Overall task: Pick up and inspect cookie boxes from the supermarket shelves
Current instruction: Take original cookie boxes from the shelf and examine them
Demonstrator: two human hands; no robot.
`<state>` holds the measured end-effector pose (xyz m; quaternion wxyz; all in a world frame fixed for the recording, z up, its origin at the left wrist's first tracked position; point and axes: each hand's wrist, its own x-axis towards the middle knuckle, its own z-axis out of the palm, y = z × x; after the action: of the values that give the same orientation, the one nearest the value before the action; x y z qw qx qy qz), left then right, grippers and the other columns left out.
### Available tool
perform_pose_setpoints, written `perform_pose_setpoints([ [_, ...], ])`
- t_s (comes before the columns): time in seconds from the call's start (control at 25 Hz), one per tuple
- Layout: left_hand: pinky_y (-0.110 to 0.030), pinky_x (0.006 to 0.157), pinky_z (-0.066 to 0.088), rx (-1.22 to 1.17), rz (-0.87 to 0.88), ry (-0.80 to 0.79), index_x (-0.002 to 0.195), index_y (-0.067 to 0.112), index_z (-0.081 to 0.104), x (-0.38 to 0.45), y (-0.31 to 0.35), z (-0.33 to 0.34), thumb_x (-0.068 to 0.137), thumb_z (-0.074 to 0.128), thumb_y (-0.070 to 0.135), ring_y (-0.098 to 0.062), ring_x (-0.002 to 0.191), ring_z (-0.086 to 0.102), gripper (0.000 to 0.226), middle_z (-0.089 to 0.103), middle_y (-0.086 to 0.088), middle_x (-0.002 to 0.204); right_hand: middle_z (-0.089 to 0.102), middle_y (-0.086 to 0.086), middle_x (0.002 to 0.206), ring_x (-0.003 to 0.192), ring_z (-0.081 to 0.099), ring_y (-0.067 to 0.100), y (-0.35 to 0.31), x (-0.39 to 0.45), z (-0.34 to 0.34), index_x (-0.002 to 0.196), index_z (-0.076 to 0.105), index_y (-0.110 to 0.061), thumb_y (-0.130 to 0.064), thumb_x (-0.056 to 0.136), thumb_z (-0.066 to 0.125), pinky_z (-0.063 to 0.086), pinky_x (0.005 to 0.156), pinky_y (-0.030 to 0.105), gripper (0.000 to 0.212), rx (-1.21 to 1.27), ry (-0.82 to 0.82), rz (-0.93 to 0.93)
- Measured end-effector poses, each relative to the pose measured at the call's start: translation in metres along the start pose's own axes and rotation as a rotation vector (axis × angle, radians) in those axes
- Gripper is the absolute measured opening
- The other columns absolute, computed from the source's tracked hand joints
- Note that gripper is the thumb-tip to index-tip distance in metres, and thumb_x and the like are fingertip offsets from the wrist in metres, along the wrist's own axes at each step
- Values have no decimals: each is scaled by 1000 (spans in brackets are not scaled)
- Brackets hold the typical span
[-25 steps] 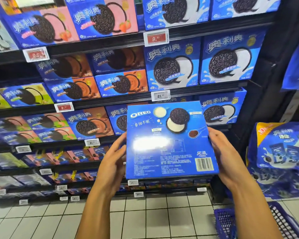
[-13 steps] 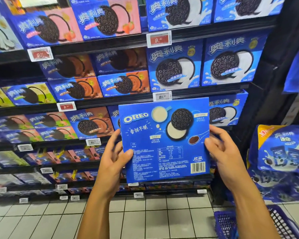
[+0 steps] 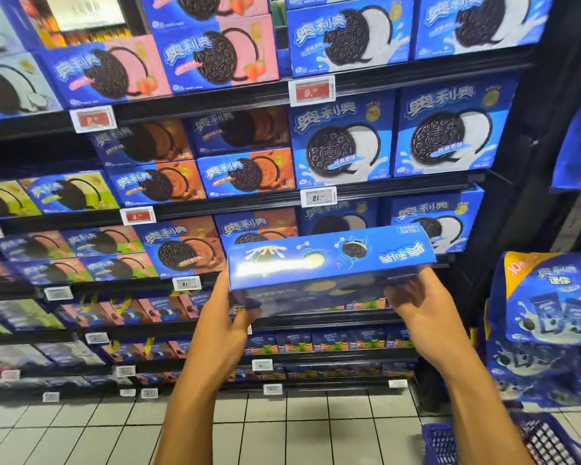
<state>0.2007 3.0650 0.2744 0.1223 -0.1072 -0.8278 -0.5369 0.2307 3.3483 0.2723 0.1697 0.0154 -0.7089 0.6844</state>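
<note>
The left hand (image 3: 227,325) grips the near left corner of the cookie box (image 3: 329,260), thumb curled up against its underside face, fingers hidden behind. The right hand (image 3: 423,307) cups the right end from below, fingers spread and bent against the dark lower face; both hands are clamped on the box from opposite ends. The box is held in the air in front of the shelves (image 3: 383,193), tilted so its narrow printed side faces up and its broad face turns down and away.

It looks light for its size: a thin cardboard carton, stiff along the edges but likely to dent if the broad panels are squeezed. The glossy print throws back a bright glare, so the surface is probably slick under dry fingers. The cookies inside would crack under a knock or a drop. The safest hold seems to be at the corners and short ends, where the folds give strength, not in the middle of the wide faces.

Near right on the tiled floor (image 3: 299,431) stands a blue basket (image 3: 450,444).
</note>
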Motion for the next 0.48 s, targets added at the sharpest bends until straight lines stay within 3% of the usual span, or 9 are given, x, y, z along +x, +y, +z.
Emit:
perform_pose_setpoints([
  [0.08,1,72,43,5,15,11,130,28,52,1,-1,2,90,64,-3,16,99,59,52,63,38,104,71,-27,103,95,66,-10,-1,0,-1,117,59,-33,19,94,49,51,73,8,57,20,-4,3],
  [0.16,0,73,44,-7,5,17,130,31,50,0,-1,2,91,64,-2,17,101,58,53,62,40,105,70,-27,106,98,66,-8,-3,-2,-3,116,61,-39,19,94,49,51,73,8,64,2,-37,-5],
  [0.32,-14,74,52,-101,-75,0,109,48,56,0,1,-3,90,63,-4,6,100,63,56,68,28,102,69,-22,116,108,64,0,-7,-4,-10,117,61,-56,-14,94,63,52,80,13,48,-83,-71,-65],
  [0.4,-19,79,55,-182,-78,-24,113,48,57,3,1,-6,91,59,-7,1,104,65,59,70,21,109,66,-17,127,118,60,2,-5,-5,-14,131,56,-50,-20,91,67,52,91,19,51,-79,-87,-60],
  [0.48,-18,79,56,-272,-86,-36,124,40,54,4,1,-5,95,53,-7,-2,109,65,56,70,18,114,67,-13,128,120,62,5,-6,-8,-14,130,57,-51,-26,86,71,56,88,25,52,30,-104,-23],
])
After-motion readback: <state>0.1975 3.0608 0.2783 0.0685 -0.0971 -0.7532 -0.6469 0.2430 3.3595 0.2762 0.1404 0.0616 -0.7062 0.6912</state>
